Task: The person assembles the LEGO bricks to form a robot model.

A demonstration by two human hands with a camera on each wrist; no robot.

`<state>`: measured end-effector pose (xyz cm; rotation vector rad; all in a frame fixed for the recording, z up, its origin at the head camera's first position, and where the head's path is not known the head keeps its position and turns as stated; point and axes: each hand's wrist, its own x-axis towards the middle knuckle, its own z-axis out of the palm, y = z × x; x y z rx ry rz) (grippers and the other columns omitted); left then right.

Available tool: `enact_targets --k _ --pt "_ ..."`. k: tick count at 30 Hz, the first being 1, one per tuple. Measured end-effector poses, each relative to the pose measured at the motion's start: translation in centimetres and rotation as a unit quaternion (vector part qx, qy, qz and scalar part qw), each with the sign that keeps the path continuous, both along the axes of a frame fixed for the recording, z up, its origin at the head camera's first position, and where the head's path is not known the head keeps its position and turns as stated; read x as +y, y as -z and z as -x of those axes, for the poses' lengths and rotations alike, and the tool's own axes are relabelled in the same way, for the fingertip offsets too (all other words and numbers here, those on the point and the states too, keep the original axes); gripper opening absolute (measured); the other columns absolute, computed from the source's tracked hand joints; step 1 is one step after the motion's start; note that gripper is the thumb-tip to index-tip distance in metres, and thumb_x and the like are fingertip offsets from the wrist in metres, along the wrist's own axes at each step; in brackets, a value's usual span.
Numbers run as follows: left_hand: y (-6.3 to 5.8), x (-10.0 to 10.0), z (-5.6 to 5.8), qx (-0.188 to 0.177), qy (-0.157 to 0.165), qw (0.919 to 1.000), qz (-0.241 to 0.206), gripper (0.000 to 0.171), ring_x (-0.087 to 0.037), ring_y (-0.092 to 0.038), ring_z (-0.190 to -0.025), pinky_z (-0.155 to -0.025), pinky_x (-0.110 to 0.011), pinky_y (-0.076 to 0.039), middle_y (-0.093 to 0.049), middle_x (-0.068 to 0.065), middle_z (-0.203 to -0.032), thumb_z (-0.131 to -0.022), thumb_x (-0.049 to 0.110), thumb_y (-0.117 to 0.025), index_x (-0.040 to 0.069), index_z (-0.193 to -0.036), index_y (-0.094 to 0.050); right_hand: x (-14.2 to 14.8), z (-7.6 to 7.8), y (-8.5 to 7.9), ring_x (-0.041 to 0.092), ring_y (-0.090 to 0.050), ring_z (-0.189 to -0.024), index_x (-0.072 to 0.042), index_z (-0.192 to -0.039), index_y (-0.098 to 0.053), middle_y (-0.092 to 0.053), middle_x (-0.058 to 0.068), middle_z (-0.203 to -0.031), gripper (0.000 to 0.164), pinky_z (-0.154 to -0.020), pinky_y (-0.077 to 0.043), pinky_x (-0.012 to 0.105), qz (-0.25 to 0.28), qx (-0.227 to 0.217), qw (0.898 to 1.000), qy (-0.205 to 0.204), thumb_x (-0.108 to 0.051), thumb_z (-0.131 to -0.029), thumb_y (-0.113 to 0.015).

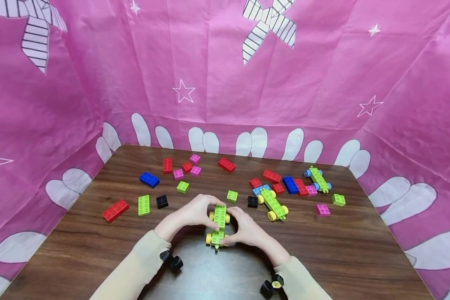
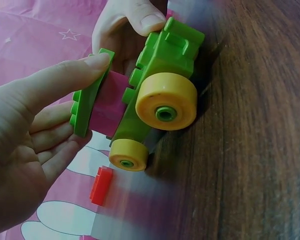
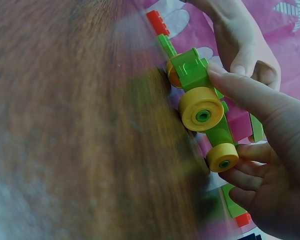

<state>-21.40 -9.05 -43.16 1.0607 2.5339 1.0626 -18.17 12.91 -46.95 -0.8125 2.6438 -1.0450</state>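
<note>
In the head view my left hand pinches a long green toy brick above a green car base with yellow wheels. The left wrist view shows a pink brick between the green brick and the base; the green brick sits tilted, its thumb-side end apart from the base. My right hand grips the base, thumb on its near end and fingers toward the far end. The base's wheels stand on the table.
Around lie loose bricks: red, blue, black and lime green. To the right are another yellow-wheeled base and a blue-wheeled one. A pink curtain surrounds the brown table.
</note>
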Motion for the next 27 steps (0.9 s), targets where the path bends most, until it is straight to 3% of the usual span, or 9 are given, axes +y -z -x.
enact_targets --k 15,27 --pt "-0.25 0.52 -0.34 0.003 -0.027 0.9995 0.016 0.062 -0.019 -0.061 -0.102 -0.088 -0.037 -0.051 -0.069 -0.005 -0.115 -0.063 0.025 -0.090 0.007 -0.118 -0.068 0.11 -0.04 0.10 0.023 -0.051 -0.120 -0.004 -0.134 -0.049 -0.053 0.007 -0.129 0.086 -0.100 -0.044 0.048 -0.002 0.008 1.000 -0.001 -0.045 -0.067 -0.085" --pt "-0.17 0.59 -0.64 -0.015 -0.035 0.9992 0.008 0.061 -0.021 -0.061 -0.104 -0.088 -0.040 -0.053 -0.067 -0.008 -0.116 -0.065 0.020 -0.089 0.004 -0.119 -0.066 -0.09 -0.34 -0.21 0.024 -0.051 -0.121 -0.004 -0.135 -0.048 -0.053 0.007 -0.129 0.086 -0.101 -0.043 0.049 -0.002 0.005 1.000 -0.001 -0.044 -0.068 -0.085"
